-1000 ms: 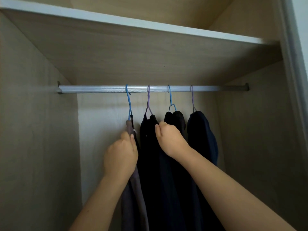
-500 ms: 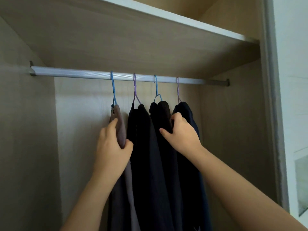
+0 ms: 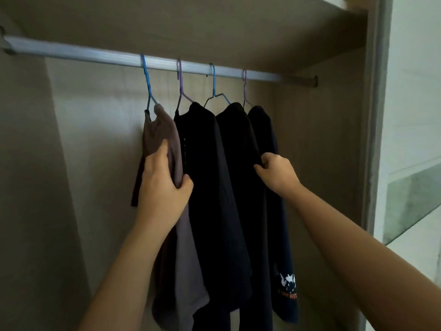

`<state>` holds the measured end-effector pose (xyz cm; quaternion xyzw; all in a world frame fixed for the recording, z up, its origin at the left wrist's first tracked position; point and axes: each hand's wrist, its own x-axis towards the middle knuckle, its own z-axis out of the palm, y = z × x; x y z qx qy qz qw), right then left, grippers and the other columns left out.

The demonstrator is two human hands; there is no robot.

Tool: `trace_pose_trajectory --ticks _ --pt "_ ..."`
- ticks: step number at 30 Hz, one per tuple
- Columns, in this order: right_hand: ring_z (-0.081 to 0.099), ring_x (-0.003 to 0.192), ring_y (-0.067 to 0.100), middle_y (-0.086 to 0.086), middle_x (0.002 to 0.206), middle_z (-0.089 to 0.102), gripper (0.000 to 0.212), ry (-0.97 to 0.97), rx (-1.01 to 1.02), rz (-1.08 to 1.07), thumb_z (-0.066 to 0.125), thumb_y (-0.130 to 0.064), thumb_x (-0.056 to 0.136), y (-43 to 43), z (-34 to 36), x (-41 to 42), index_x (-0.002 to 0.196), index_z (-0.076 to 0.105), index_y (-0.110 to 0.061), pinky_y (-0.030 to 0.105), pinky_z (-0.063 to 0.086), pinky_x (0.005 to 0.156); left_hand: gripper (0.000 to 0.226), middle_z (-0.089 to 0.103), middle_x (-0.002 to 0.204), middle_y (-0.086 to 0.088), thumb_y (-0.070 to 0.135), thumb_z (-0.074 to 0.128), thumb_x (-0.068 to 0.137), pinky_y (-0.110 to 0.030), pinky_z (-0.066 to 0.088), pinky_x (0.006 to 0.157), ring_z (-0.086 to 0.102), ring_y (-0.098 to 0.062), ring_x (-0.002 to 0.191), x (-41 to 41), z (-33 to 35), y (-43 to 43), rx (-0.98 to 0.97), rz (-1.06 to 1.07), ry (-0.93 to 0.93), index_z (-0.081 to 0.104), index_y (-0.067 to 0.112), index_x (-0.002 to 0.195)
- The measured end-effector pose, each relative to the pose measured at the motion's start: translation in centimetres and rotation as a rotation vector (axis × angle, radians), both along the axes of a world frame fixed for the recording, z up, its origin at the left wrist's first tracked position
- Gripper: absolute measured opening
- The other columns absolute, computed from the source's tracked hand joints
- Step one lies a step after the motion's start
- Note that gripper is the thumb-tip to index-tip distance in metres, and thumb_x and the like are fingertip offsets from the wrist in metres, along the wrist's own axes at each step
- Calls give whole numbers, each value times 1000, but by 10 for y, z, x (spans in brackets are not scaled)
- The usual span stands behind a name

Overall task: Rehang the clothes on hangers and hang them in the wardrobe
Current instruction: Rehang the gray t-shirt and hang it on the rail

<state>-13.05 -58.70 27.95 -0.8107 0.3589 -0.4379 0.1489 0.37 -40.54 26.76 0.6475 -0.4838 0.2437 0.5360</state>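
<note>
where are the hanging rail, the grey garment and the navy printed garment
hanging rail (image 3: 83, 54): head view, bare stretch left of hangers
grey garment (image 3: 162, 126): head view, upper fold
navy printed garment (image 3: 287, 281): head view, white print

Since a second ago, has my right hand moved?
Yes. The right hand has dropped farther below the rail and shifted right, toward the navy garment.

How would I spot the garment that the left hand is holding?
Find the silver rail running across the top, where four garments hang on wire hangers. Go to the leftmost, on a blue hanger, gripped by the left hand. This grey-brown garment is the only pale one; its neighbours are black or navy.
</note>
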Motion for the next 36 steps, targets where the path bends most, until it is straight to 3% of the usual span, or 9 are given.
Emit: trace_pose_trajectory --ticks 5,7,12,16,19,27,30,33,36 --pt "49 66 9 -5 70 53 11 -5 25 53 55 -21 88 5 -25 -22 89 59 -10 21 38 55 64 43 133 -24 11 62 77 -50 39 97 42 -40 120 -21 -16 -8 -125 289 -251 37 5 135" --pt "48 63 4 -8 69 53 11 -5 18 56 56 -20 88 7 -37 -35 92 61 -11 13 38 54 53 49 129 -22 12 59 79 -48 41 94 46 -37 118 -36 -24 -15 -213 297 -387 45 6 129" --pt "49 62 7 -3 71 55 4 -107 -44 -81 56 -11 86 4 -71 -84 85 58 -15 10 37 57 39 57 123 -15 15 56 84 -38 45 95 50 -26 116 -79 -55 -38 -209 -16 -531 53 9 123" --pt "54 78 17 3 90 58 15 -202 -39 -294 55 -12 87 -13 -94 -133 101 57 -9 29 44 72 41 54 126 -11 22 53 85 -35 49 93 51 -24 116 -100 -81 -67 -66 -206 -437 51 11 125" --pt "55 78 19 9 103 60 31 -236 58 -398 57 -18 87 -34 -105 -161 115 51 -8 34 47 73 47 48 133 -12 29 51 84 -36 48 93 50 -26 120 -110 -98 -97 43 -271 -333 47 13 128" --pt "53 117 28 11 138 43 65 -159 243 -522 63 -39 82 -107 -115 -180 134 35 -12 42 48 95 64 48 130 -25 25 76 69 -48 52 83 55 -42 109 -116 -121 -175 201 -91 -175 51 3 124" --pt "53 116 29 13 134 46 68 -145 280 -547 65 -40 79 -128 -116 -183 131 36 -9 42 48 94 69 51 125 -25 22 79 64 -47 53 80 57 -42 104 -116 -127 -192 186 -71 -165 50 1 123" --pt "53 89 22 10 108 53 57 -43 268 -569 64 -44 78 -136 -120 -186 116 44 -6 35 44 72 68 53 123 -25 19 79 63 -46 53 79 58 -42 102 -113 -134 -203 178 -68 -166 50 0 122" --pt "48 78 19 4 94 47 53 8 224 -589 62 -48 79 -137 -124 -189 108 45 -6 32 37 66 65 53 123 -24 16 77 66 -44 53 79 59 -40 102 -108 -141 -206 211 -75 -141 49 1 122"
